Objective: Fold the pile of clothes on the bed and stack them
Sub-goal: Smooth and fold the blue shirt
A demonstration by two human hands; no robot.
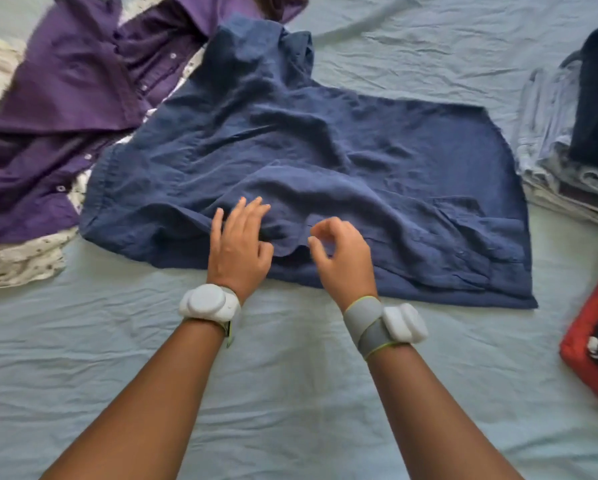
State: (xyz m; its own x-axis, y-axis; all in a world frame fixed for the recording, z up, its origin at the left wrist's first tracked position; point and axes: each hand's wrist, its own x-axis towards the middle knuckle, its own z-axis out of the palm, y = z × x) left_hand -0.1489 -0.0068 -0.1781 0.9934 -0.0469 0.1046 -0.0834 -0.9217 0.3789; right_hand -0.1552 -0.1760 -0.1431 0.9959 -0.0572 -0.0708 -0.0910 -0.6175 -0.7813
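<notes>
A navy shirt lies spread and rumpled on the bed, not yet folded. The left hand presses flat on its near hem, grip released; the right hand, just beside, curls half-closed, holding nothing. Left of the hands a purple shirt waits; to their right, a folded stack.

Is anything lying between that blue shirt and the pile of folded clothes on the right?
Nothing visible. Only bare bed sheet separates the blue shirt from the folded stack at the right edge. The purple shirt lies on the opposite, left side.
</notes>
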